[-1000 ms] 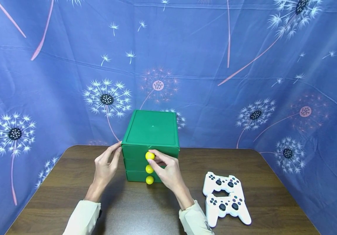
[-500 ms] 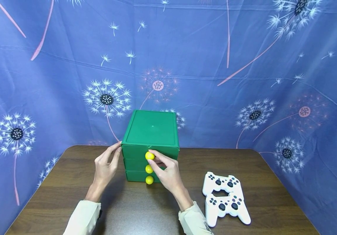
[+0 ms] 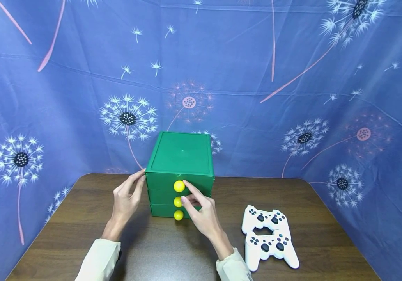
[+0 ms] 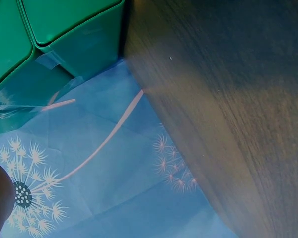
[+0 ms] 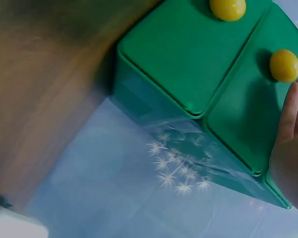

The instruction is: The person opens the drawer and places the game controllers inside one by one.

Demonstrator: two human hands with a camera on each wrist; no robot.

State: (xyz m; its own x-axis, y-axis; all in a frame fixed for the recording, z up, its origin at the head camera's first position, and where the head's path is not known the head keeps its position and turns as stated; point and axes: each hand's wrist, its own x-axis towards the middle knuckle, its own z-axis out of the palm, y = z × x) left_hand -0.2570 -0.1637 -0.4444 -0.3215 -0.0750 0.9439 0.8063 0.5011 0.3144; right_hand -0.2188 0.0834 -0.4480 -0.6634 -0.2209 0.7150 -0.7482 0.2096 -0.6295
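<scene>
A green drawer unit [image 3: 182,152] stands on the wooden table with its three drawer fronts flush. A yellow round knob sits on each: top knob [image 3: 179,186], middle knob [image 3: 177,201], bottom knob [image 3: 178,215]. My left hand [image 3: 125,199] touches the unit's upper left corner with nearly straight fingers; only a dark bit of it enters the left wrist view. My right hand [image 3: 202,212] is in front of the drawers, index fingertip just right of the top knob, thumb tip beside the middle knob. In the right wrist view, straight fingers [image 5: 291,111] come close to the middle knob [image 5: 284,65].
Two white game controllers [image 3: 271,238] lie one in front of the other on the table [image 3: 172,253], right of the drawer unit. Close behind the table hangs a blue cloth [image 3: 236,128] with dandelion prints. Clear tape [image 4: 49,59] runs along the unit's side.
My right hand has let go of the top knob and shifted slightly right and down, its thumb lowered to the middle knob. My left hand and the drawers have stayed put.
</scene>
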